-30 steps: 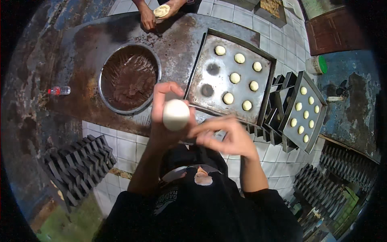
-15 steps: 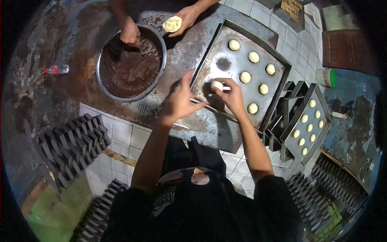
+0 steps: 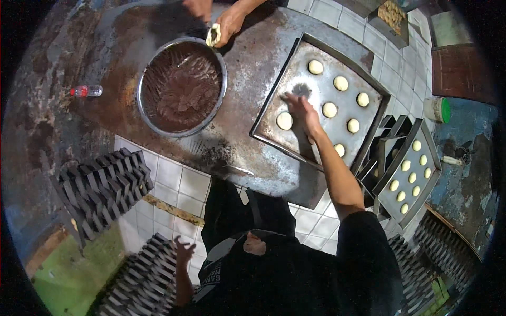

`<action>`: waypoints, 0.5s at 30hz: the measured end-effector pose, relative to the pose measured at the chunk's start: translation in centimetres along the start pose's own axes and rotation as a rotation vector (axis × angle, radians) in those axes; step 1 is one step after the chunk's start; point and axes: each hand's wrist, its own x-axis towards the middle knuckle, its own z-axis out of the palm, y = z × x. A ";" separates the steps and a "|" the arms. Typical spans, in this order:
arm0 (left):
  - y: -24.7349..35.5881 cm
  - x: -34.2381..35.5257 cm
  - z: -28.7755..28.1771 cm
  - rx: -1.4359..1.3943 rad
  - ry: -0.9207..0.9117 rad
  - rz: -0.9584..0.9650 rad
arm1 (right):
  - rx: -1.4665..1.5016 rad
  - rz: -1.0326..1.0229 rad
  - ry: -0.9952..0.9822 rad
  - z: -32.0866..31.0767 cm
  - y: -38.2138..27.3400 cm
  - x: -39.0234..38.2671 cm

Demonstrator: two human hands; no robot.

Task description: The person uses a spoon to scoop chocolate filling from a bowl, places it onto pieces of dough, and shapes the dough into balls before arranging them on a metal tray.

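Observation:
My right hand (image 3: 307, 116) hovers over a dark-rimmed metal baking tray (image 3: 365, 117), fingers stretched out and holding nothing. Beside its fingers a pale round dough ball (image 3: 284, 121) sits on the tray's near left part. Several more dough balls (image 3: 329, 109) are spaced over the rest of it; my forearm partly covers one near the front edge. My left hand (image 3: 183, 249) hangs low at my left side, fingers apart, next to a stack of dark metal moulds (image 3: 150, 274). Across the table, another person's hand (image 3: 230, 26) holds a folded dough piece (image 3: 213, 35) with dark filling.
Left of the tray stands a round metal bowl (image 3: 225, 79) of brown paste (image 3: 184, 97). A small clear bottle (image 3: 87, 91) with a red cap lies far left. At right, a second tray of dough balls (image 3: 406, 165) rests on stacked metal pans; a green-lidded tub (image 3: 437, 110) is behind.
My right hand has let go of the dough ball on the tray and moved farther away. My left hand dropped from the tray to my side. The other person's hand left the bowl; their dough now holds filling.

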 end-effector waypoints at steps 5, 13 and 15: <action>0.5 -2.3 1.5 -0.008 -0.104 -0.005 | -1.331 -0.462 0.320 1.3 1.7 -0.8; -0.3 1.4 -3.1 -0.348 0.040 0.469 | -0.579 -0.444 0.611 10.6 4.9 -7.1; -2.4 4.4 -2.8 -0.239 0.118 0.457 | -0.542 -0.441 0.590 12.4 6.2 -8.3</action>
